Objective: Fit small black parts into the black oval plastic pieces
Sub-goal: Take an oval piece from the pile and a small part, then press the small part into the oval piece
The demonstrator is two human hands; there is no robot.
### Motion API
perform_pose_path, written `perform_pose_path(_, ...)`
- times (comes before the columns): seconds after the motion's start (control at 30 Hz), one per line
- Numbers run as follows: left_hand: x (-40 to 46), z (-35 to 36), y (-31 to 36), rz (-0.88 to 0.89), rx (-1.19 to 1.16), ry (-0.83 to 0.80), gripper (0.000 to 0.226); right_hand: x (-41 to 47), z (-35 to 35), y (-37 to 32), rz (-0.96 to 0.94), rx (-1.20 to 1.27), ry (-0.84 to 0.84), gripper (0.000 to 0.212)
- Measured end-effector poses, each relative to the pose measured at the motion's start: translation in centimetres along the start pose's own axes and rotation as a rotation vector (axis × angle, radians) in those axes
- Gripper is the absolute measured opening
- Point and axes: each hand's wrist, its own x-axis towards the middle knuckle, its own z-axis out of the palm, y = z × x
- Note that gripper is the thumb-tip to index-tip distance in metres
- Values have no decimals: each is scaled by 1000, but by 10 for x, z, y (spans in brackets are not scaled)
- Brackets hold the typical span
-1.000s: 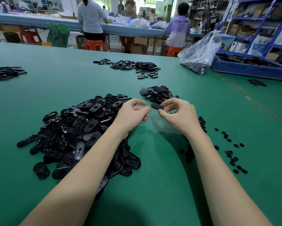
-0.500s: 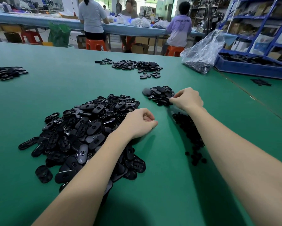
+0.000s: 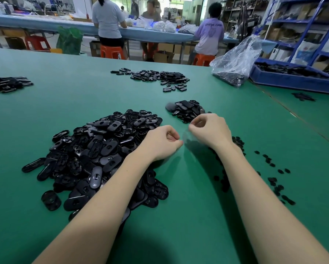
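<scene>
Left hand (image 3: 160, 142) curled into a loose fist just right of the big heap of oval pieces (image 3: 102, 155), thumb against bent fingers; nothing visible inside, cannot tell if a part is pinched there. Right hand (image 3: 210, 129) also curled, thumb and forefinger brought together near the left one, apart from it by a small gap; blurred, so cannot tell whether something is held. Both above the green table (image 3: 188, 216).

Just behind the right hand, a small pile of oval pieces (image 3: 185, 109). Right of the right wrist, small black parts (image 3: 274, 180) scattered, partly covered by the forearm. Farther, another spread of black pieces (image 3: 158, 77), a clear plastic bag (image 3: 236, 61) and a blue tray (image 3: 293, 82). Far left, a heap cut off by the picture edge (image 3: 7, 83). Behind the table, people at a long bench.
</scene>
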Motion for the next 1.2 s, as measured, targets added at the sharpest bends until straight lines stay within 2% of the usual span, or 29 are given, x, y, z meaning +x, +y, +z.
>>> perform_pose_path(0.13,-2,-4,3,127,79,59,10,-23,7,0,-95,9,-17,6)
perform_pose_path(0.2,-2,-12,6,218,135,144,5,-27,7,-1,-118,39,-2,6)
perform_pose_path(0.33,4,-30,2,272,423,303,15,-29,7,1,-141,91,4,9)
perform_pose_path(0.47,5,-35,-12,177,703,206,44,-28,8,4,-140,115,-14,10)
perform_pose_path(0.6,6,-33,-16,83,821,63,62,-28,9,4,-136,141,-29,9)
perform_pose_path(0.77,5,-32,-18,87,815,75,59,-30,9,4,-131,133,-51,10)
perform_pose_path(0.97,1,-33,-8,228,708,318,42,-30,5,3,-145,161,-48,10)
perform_pose_path(1.07,1,-32,-2,277,645,387,36,-28,1,5,-131,195,-54,11)
perform_pose_path(1.2,-1,-33,-2,200,649,433,26,-28,1,8,-116,210,-98,11)
